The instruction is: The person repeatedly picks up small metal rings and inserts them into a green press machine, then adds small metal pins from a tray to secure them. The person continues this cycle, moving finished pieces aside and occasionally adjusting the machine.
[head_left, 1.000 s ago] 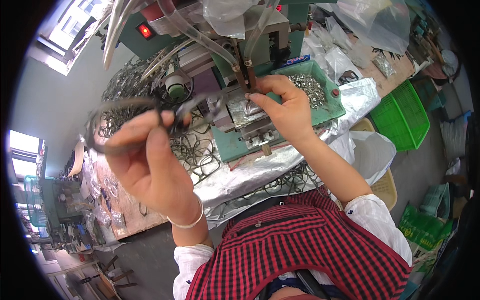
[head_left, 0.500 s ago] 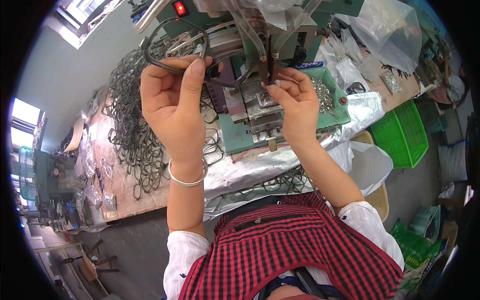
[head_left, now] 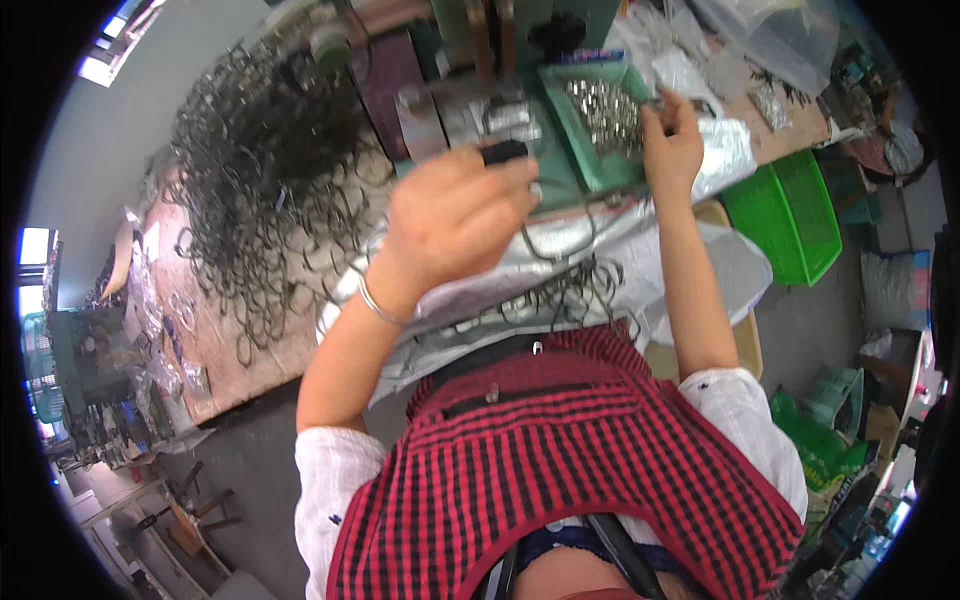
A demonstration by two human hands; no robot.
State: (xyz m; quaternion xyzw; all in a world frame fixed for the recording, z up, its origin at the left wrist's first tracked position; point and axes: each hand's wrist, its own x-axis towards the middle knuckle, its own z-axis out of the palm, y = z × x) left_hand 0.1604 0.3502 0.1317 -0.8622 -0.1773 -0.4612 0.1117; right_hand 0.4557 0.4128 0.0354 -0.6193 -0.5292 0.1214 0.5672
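Black piece [head_left: 504, 152] in left fingers [head_left: 508, 182], tray [head_left: 574, 142]

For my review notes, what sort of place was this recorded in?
Probably a small workshop or factory floor: a green machine on the workbench, a large heap of dark loops, and a green tray of small shiny pieces.

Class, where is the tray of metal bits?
In the head view, the tray is right of centre, between the machine and the right hand.
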